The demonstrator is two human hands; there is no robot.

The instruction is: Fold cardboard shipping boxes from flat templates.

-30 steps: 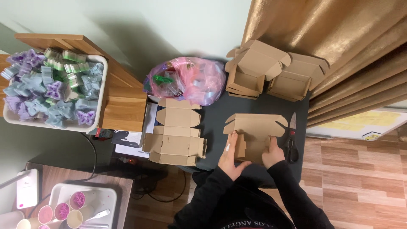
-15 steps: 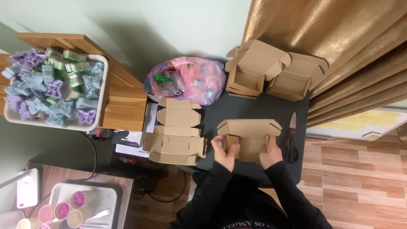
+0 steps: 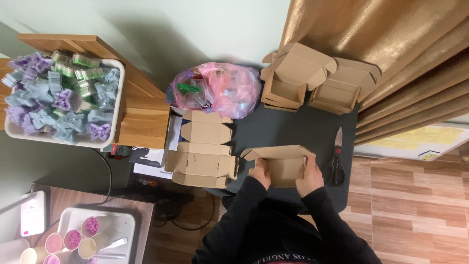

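Observation:
A brown cardboard box [image 3: 282,164], partly folded, lies on the dark tabletop [image 3: 273,129] in front of me. My left hand [image 3: 260,174] grips its left side and my right hand [image 3: 309,179] grips its right side, both pressing the walls up. A side flap sticks out at the box's upper left. Flat unfolded box blanks [image 3: 202,155] lie stacked just left of my left hand.
Two folded open boxes [image 3: 293,76] [image 3: 342,90] stand at the back against a gold curtain. Scissors [image 3: 336,159] lie right of my right hand. A pink plastic bag [image 3: 217,90] sits behind the blanks. A white tray of purple and blue butterfly-shaped items [image 3: 58,100] rests on a wooden shelf.
The box has been folded narrower and lower between my hands. Both hands have shifted a little toward me and closed in on its sides.

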